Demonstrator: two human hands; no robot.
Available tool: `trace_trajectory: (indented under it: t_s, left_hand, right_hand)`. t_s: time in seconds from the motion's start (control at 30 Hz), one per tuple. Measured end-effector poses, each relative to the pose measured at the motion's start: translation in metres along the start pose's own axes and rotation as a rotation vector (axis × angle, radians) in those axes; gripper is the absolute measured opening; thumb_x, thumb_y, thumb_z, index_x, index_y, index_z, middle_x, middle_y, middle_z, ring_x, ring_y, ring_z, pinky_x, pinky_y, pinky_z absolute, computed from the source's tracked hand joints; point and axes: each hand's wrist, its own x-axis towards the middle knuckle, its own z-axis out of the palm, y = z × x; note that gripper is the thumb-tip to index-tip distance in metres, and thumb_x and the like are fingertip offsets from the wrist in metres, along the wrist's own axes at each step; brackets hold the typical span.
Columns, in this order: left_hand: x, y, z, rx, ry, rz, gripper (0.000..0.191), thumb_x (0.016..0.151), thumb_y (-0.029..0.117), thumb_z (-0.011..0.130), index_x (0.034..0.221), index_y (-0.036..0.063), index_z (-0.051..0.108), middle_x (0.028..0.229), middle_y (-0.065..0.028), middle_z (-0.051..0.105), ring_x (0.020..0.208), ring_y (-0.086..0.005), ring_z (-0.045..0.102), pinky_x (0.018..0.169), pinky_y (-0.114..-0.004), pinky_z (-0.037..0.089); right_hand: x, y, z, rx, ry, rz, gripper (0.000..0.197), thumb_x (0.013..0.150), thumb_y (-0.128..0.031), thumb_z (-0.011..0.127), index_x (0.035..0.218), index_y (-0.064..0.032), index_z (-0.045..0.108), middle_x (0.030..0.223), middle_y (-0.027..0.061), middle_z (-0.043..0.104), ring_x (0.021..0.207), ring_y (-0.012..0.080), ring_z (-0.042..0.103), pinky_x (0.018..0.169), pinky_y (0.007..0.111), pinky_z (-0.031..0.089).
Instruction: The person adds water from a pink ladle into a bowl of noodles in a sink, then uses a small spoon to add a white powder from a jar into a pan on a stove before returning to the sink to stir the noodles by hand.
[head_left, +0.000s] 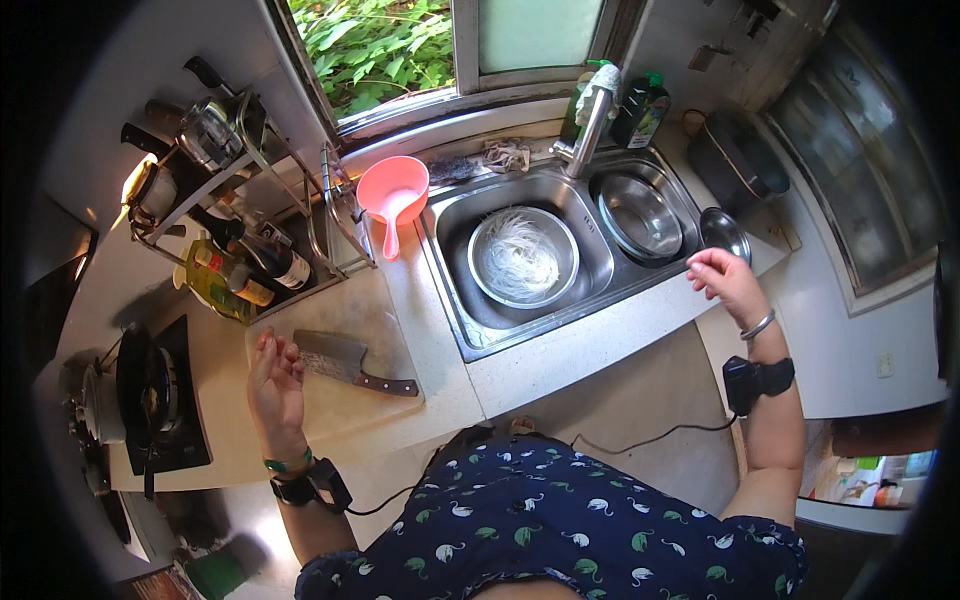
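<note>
My left hand (276, 382) is raised palm-up with loosely curled fingers and nothing in it. It is nearest to a cleaver (334, 357), which lies on a pale cutting board (330, 405) with its wooden handle (386, 385) towards the sink. On the other side, my right hand (724, 281) hovers by the right end of the counter, fingers bent and no object visible in them. A metal bowl (739, 229) is just behind that hand. In the left sink basin (457, 289), a steel bowl (480, 279) holds a tangle of thin white strands (521, 255), perhaps noodles.
Nested bowls (645, 217) occupy the right basin, below the faucet (589, 139). A pink ladle (394, 191) rests left of the sink. Bottles (262, 262) and knives (139, 139) fill a metal rack. A wok (142, 390) stands at the far left. Cables trail from both wrists.
</note>
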Motion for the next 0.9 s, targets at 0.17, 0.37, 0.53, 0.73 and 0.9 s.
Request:
trace_trajectory:
  t_s: [0.17,0.37,0.53,0.73,0.9]
  left_hand:
    - [0.020,-0.006,0.016,-0.005,-0.060,0.057,0.020,0.085,0.012,0.048,0.103,0.0038,0.048,0.085,-0.0022,0.050,0.074,-0.0119,0.045,0.062,-0.021,0.039]
    - [0.019,-0.047,0.029,0.018,0.052,-0.023,0.020,0.083,0.013,0.051,0.101,0.0058,0.049,0.084,-0.0011,0.051,0.073,-0.0116,0.048,0.060,-0.021,0.039]
    - [-0.010,-0.066,0.020,-0.048,0.221,0.074,0.018,0.083,0.014,0.052,0.099,0.0064,0.050,0.083,-0.0013,0.051,0.071,-0.0106,0.047,0.059,-0.021,0.038]
    - [-0.057,-0.109,0.075,0.011,0.507,0.091,0.017,0.083,0.013,0.051,0.098,0.0051,0.049,0.084,-0.0014,0.049,0.070,-0.0105,0.045,0.060,-0.020,0.037]
    - [-0.075,-0.134,0.114,0.021,0.581,0.091,0.017,0.084,0.013,0.050,0.098,0.0042,0.048,0.084,-0.0019,0.048,0.070,-0.0103,0.045,0.060,-0.020,0.037]
  right_hand:
    - [0.046,-0.014,-0.004,-0.014,-0.069,-0.037,0.020,0.081,-0.021,0.054,0.091,-0.0040,0.056,0.076,0.0028,0.058,0.065,0.0070,0.053,0.052,0.017,0.039]
    - [0.133,0.001,-0.010,-0.124,-0.258,0.004,0.022,0.082,-0.024,0.052,0.092,-0.0038,0.056,0.078,0.0015,0.057,0.066,0.0069,0.053,0.054,0.018,0.040]
    - [0.249,0.024,0.018,-0.142,-0.427,-0.038,0.018,0.083,-0.020,0.047,0.086,-0.0054,0.058,0.072,-0.0011,0.056,0.064,0.0068,0.052,0.053,0.020,0.041]
    - [0.408,0.093,0.082,-0.307,-0.426,-0.587,0.017,0.079,-0.017,0.048,0.082,-0.0042,0.059,0.083,0.0140,0.059,0.078,0.0234,0.057,0.067,0.030,0.043]
    - [0.439,0.077,0.132,-0.279,-0.549,-0.321,0.020,0.081,-0.018,0.047,0.077,-0.0021,0.057,0.069,0.0051,0.058,0.062,0.0131,0.053,0.060,0.025,0.044]
